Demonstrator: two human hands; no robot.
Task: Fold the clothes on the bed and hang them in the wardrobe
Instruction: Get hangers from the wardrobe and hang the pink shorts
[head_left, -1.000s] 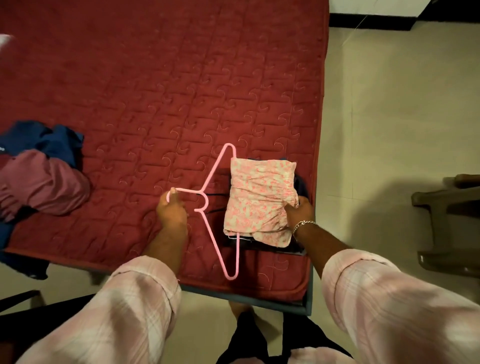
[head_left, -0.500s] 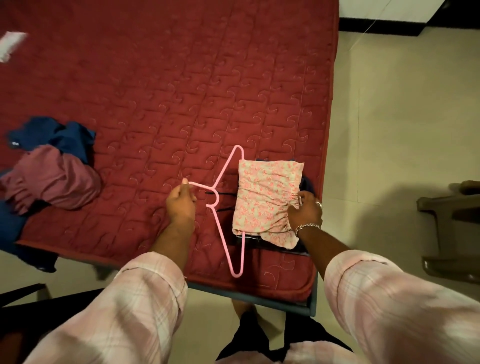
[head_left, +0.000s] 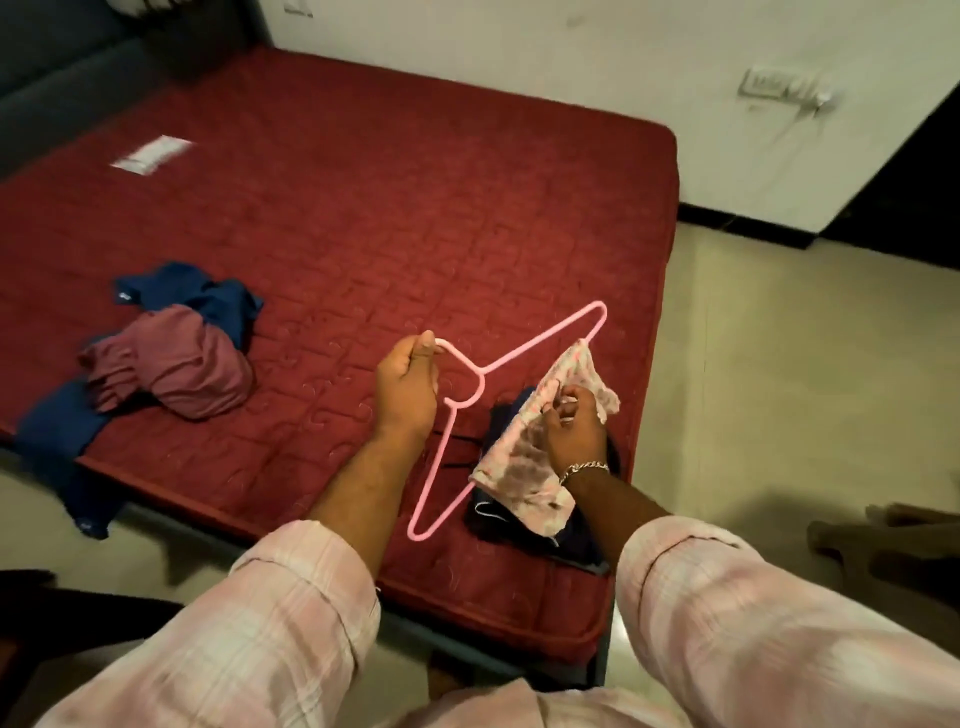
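My left hand (head_left: 408, 387) grips the hook of a pink plastic hanger (head_left: 540, 349), held up above the bed's near right corner. A folded pink floral garment (head_left: 519, 470) hangs over the hanger's bar, and my right hand (head_left: 574, 423) pinches its cloth from the right. Beneath it a folded dark garment (head_left: 524, 525) lies on the red quilted mattress (head_left: 363, 218). Further left on the bed sit a crumpled maroon garment (head_left: 171, 366) and a navy garment (head_left: 208, 299) that trails over the front edge.
A white paper slip (head_left: 150, 153) lies far back on the mattress. Beige tiled floor (head_left: 779, 389) runs right of the bed, with dark furniture (head_left: 893, 545) at the right edge. A white wall with a switch plate (head_left: 779, 85) stands behind.
Both hands have lifted the hanger and the floral garment off the bed; before, they lay flat on the dark folded garment. My view has tilted up, showing the wall and far end of the bed.
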